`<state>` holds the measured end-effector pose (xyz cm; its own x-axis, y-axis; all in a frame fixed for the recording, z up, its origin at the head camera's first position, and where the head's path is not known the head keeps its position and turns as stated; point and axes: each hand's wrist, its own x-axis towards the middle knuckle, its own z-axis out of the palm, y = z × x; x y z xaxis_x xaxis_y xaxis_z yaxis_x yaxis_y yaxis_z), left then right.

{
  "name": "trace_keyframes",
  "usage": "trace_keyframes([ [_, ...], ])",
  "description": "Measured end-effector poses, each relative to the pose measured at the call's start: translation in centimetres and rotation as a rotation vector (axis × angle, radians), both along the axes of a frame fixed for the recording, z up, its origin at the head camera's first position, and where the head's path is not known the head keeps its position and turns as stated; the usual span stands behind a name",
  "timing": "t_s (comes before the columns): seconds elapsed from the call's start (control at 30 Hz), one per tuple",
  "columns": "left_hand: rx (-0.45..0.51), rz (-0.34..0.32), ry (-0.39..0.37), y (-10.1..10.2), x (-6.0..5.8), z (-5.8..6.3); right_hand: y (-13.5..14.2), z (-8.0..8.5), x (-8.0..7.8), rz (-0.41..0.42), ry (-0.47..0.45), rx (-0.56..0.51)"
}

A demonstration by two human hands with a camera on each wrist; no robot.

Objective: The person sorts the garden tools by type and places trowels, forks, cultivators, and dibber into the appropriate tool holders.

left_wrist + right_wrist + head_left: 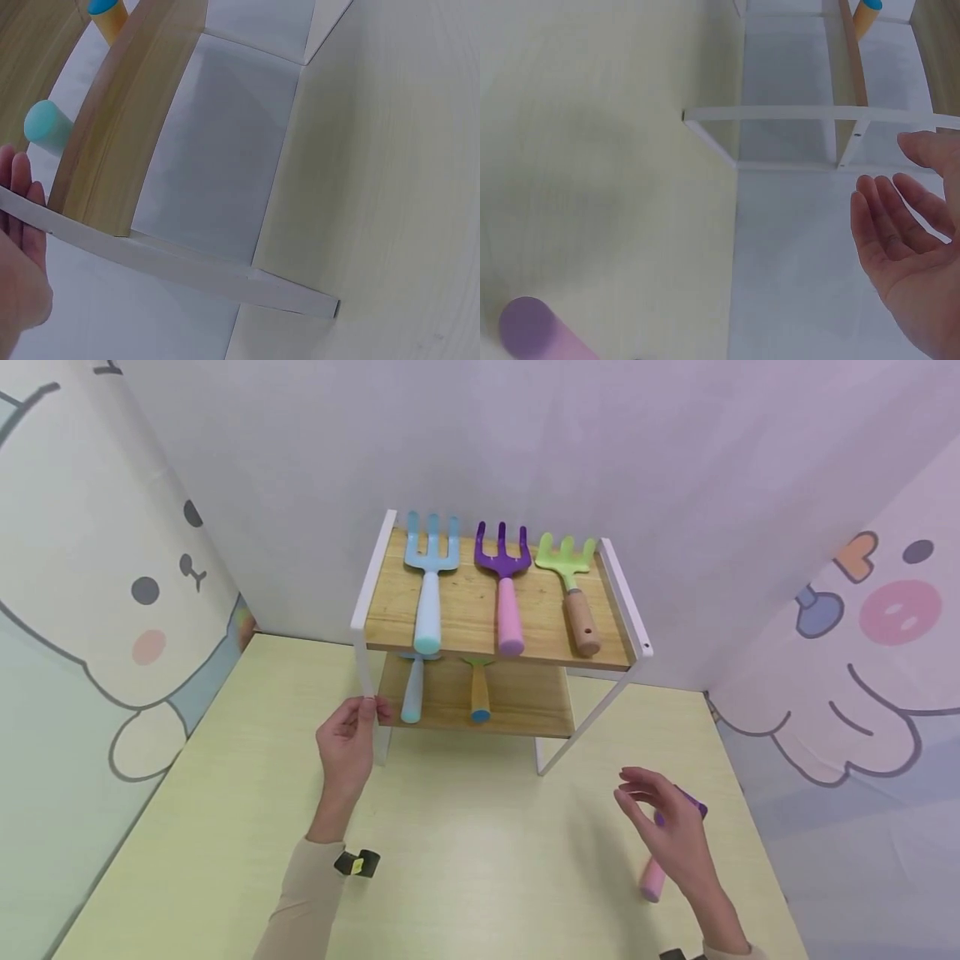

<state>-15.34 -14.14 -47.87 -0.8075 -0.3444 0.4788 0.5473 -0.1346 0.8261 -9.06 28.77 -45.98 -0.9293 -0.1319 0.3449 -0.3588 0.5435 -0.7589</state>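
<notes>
A two-tier shelf (495,732) with wooden boards and white metal sides stands on the table. My left hand (349,742) holds its left front leg (187,274), fingers on one side and thumb on the other. My right hand (670,827) hovers right of the shelf, fingers loosely bent and holding nothing. Below it, partly hidden, lies a hand fork (652,881) with a pink handle and purple head. On the top board lie a light blue hand fork (429,602), a purple-and-pink one (508,610) and a green one with a wooden handle (581,618).
The lower board holds a blue-handled tool (413,692) and one with an orange-yellow handle and blue end (480,693); the upper board partly covers their heads. Curtains with cartoon animals (885,610) surround the pale table (465,860) on the back and both sides.
</notes>
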Motion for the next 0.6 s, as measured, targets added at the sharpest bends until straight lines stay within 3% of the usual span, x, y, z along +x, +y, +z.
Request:
trace_keyframes([
  [0.6, -0.005, 0.013, -0.020, 0.0, -0.1, -0.3, 1.8, -3.4, 2.0, -0.091, -0.048, -0.063],
])
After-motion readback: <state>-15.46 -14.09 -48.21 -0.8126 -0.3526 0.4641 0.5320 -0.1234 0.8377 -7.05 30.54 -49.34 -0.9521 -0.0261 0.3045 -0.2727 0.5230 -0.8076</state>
